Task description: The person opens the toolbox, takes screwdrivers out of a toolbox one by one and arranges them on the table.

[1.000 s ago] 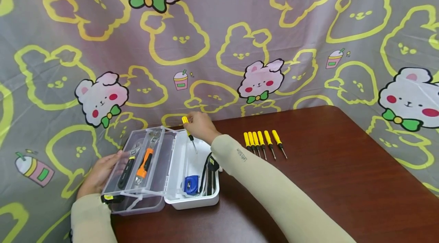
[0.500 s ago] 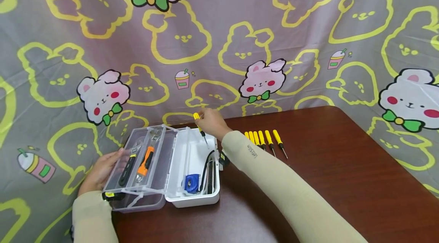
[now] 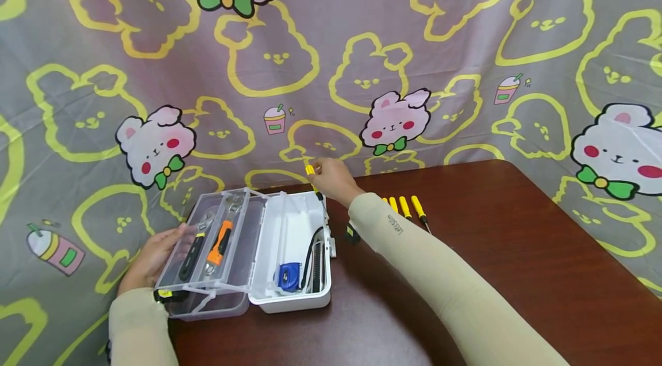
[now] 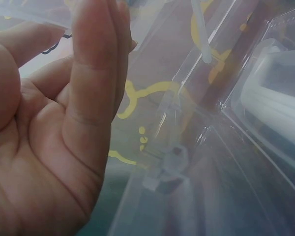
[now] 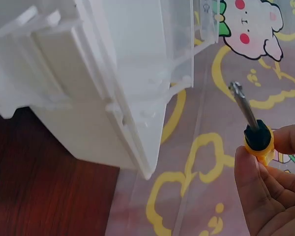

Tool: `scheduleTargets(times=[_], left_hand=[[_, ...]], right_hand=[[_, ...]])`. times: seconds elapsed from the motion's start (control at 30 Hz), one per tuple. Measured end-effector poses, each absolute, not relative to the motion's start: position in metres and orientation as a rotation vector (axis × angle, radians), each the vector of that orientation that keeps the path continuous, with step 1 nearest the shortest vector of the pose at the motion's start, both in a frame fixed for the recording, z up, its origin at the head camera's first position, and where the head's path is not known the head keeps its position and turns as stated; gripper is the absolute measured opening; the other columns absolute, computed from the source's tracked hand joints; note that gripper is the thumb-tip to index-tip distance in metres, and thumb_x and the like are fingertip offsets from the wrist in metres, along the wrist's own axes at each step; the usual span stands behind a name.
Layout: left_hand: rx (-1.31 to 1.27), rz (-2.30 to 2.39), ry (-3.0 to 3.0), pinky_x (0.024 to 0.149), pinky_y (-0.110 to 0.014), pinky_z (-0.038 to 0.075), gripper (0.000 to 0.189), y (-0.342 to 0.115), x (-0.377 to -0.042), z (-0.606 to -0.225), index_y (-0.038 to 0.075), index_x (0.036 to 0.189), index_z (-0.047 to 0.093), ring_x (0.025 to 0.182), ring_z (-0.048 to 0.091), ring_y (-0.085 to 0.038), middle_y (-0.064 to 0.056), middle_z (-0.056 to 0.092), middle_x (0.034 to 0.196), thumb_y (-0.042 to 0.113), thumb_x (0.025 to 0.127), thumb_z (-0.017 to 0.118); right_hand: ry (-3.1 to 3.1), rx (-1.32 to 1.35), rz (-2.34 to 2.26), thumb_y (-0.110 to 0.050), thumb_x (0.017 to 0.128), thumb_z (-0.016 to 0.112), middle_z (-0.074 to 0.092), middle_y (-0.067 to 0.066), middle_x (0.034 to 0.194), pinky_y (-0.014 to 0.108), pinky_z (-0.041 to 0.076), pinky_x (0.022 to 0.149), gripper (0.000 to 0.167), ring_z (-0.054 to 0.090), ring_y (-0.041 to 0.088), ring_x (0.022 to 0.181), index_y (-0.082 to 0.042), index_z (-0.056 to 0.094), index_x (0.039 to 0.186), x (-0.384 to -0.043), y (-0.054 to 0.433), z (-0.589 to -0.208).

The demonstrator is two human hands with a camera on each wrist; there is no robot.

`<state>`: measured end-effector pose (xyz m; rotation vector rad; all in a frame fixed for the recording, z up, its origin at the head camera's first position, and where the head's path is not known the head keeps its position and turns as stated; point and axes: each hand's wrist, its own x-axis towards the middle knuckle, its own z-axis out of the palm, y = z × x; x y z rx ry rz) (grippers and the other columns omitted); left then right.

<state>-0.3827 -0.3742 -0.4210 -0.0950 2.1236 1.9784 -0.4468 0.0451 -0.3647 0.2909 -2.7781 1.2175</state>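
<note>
My right hand [image 3: 333, 179] pinches a yellow-handled screwdriver [image 3: 310, 170] over the far right corner of the white toolbox [image 3: 289, 304]. In the right wrist view the screwdriver [image 5: 259, 138] points its metal tip up and left, beside the box wall, with thumb and fingertips around the handle. My left hand [image 3: 150, 259] rests against the left side of the raised clear tray [image 3: 181, 274], and its fingers [image 4: 91, 93] look nearly straight in the left wrist view. On this tray lie a black-handled wrench [image 3: 192, 255] and an orange-handled wrench [image 3: 219, 242].
Inside the box are a blue tape measure [image 3: 288, 276] and dark tools [image 3: 316, 262] along the right wall. Several yellow screwdrivers [image 3: 404, 206] lie on the brown table [image 3: 496, 228], partly behind my right sleeve. A patterned cloth [image 3: 331, 67] hangs behind the table.
My right hand has moved rightward with the screwdriver, from over the middle of the box to its far right corner. The left hand stays at the tray.
</note>
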Motion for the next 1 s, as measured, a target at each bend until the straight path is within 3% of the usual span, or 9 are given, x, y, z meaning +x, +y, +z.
scheduleTargets(times=[0.23, 0.63, 1.0], left_hand=[[-0.1, 1.957, 2.148, 0.071, -0.025, 0.054, 0.021, -0.377, -0.383, -0.421, 0.035, 0.095, 0.072, 0.081, 0.061, -0.007, 0.008, 0.065, 0.091, 0.04, 0.1, 0.052], [-0.047, 1.963, 2.168, 0.071, -0.025, 0.053, 0.023, -0.375, -0.38, -0.419, 0.034, 0.094, 0.073, 0.081, 0.061, -0.007, 0.008, 0.065, 0.091, 0.039, 0.1, 0.052], [-0.097, 1.93, 2.202, 0.073, -0.025, 0.054, 0.022, -0.373, -0.38, -0.42, 0.032, 0.099, 0.072, 0.083, 0.061, -0.008, 0.007, 0.066, 0.093, 0.044, 0.098, 0.054]], right_hand=[[-2.774, 0.27, 1.216, -0.026, 0.093, 0.065, 0.066, 0.006, 0.109, 0.033, 0.054, 0.073, 0.038, 0.063, 0.019, 0.094, -0.008, 0.062, 0.126, -0.449, 0.059, -0.369], [-2.773, 0.233, 1.165, -0.029, 0.093, 0.065, 0.064, 0.008, 0.116, 0.04, 0.051, 0.085, 0.041, 0.06, 0.023, 0.102, -0.007, 0.061, 0.127, -0.451, 0.091, -0.375], [-2.796, 0.185, 1.137, -0.028, 0.094, 0.064, 0.063, 0.009, 0.114, 0.043, 0.051, 0.083, 0.04, 0.06, 0.025, 0.101, -0.006, 0.061, 0.126, -0.451, 0.126, -0.39]])
